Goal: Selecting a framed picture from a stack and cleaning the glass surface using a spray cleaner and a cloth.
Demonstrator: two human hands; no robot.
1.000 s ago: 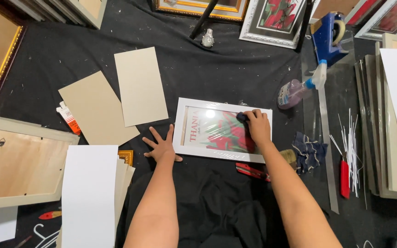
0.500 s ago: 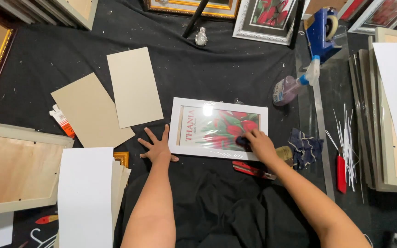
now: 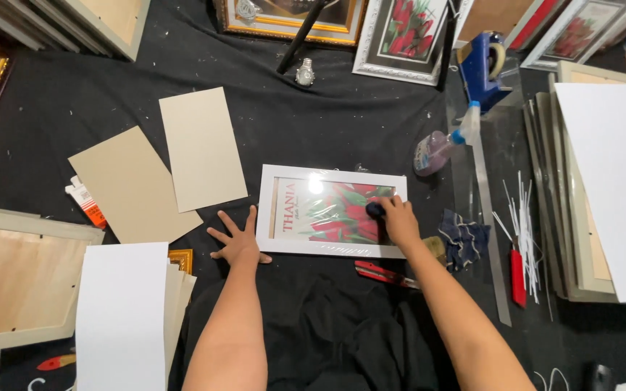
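Item: white picture frame (image 3: 331, 214) with a red flower print under glass, lying flat on the black floor cloth (image 3: 327, 130), between the beige boards (image 3: 201, 148) and the spray bottle (image 3: 436, 150)
Left hand (image 3: 237, 242): fingers spread, palm down beside the frame's lower left corner, clamped on nothing
Right hand (image 3: 400, 219): closed around a small dark pad (image 3: 375, 210), pressed on the glass near the right edge
Handling: judged rigid, fairly light; glass fragile and slippery
Hold: by the frame's outer rails, both long sides, never the pane
Nearby: red cutter (image 3: 380, 273), dark rag (image 3: 464, 235)
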